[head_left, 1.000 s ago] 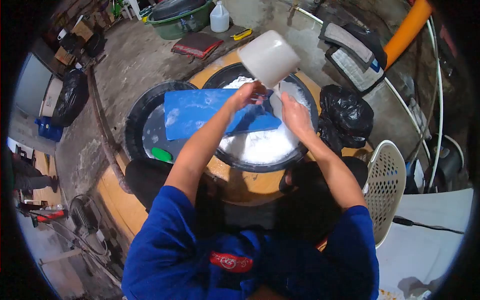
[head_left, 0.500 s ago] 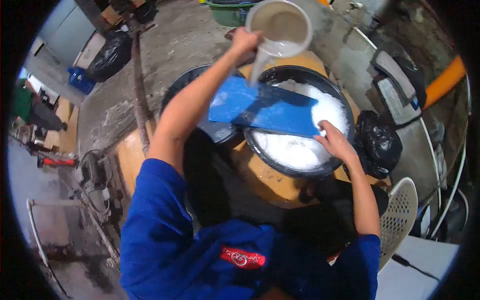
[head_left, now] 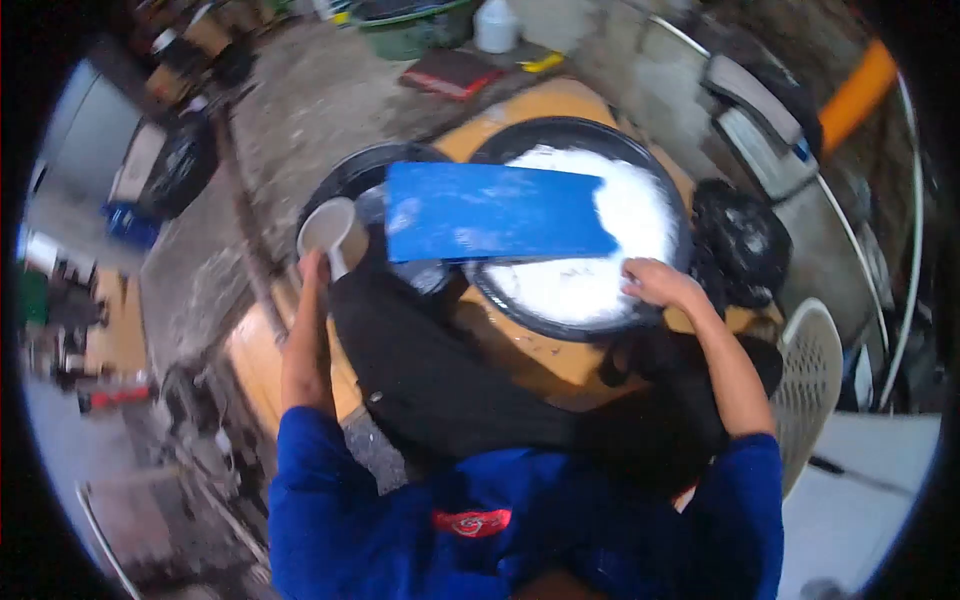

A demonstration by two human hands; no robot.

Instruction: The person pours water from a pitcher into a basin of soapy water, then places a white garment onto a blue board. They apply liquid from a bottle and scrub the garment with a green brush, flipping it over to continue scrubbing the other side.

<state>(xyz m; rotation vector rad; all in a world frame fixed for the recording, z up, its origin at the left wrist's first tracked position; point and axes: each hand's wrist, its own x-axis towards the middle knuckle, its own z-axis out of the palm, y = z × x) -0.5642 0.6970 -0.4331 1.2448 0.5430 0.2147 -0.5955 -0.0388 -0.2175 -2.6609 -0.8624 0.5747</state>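
Observation:
My left hand (head_left: 314, 268) is closed round the handle of a pale plastic jug (head_left: 334, 228), held over the left edge of a dark basin (head_left: 335, 180). A blue board (head_left: 490, 212) lies across this basin and a second black basin (head_left: 683, 215). White material (head_left: 640, 205), its texture blurred, fills much of the second basin. Over its lower right part is my right hand (head_left: 660, 283), just off the board's lower right corner, with curled fingers. What they hold, if anything, is too small to make out.
Wooden boarding (head_left: 560, 100) lies under the basins. Behind are a green tub (head_left: 415, 35), a white bottle (head_left: 496, 27) and a dark red packet (head_left: 450, 74). A black bag (head_left: 742, 240) and a perforated beige chair back (head_left: 810, 375) stand at the right.
My left hand has brought the jug down and left, from above the second basin to the left basin. My right hand has come away from the board's edge. The whole view has shifted slightly.

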